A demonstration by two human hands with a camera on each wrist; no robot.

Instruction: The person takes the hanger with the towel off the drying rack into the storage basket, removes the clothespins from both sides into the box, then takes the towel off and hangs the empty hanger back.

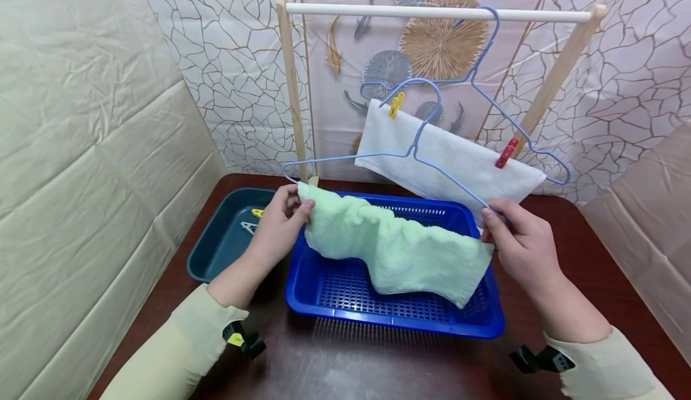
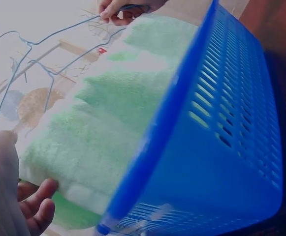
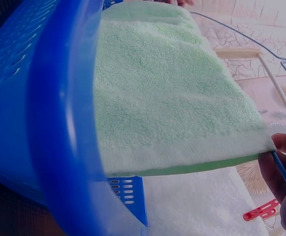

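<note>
A pale green towel (image 1: 410, 256) is stretched in folds between the two hands, just below a blue clothes hanger (image 1: 356, 158). My left hand (image 1: 275, 223) pinches the towel's upper left corner beside the hanger's left end. At the other side, my right hand (image 1: 523, 241) grips the hanger's right end and the towel's upper right corner together; the right wrist view shows the blue hanger (image 3: 282, 168) between thumb and fingers there. The towel's lower edge hangs over a blue perforated basket (image 1: 388, 323).
Behind, a rack with a white rod (image 1: 351, 9) bears a second blue hanger (image 1: 499, 109). A white towel (image 1: 453, 154) hangs from it by a yellow clothespin (image 1: 396, 105) and a red clothespin (image 1: 506, 153). On the left, a dark teal tray (image 1: 202, 250) holds several clothespins (image 1: 249, 227).
</note>
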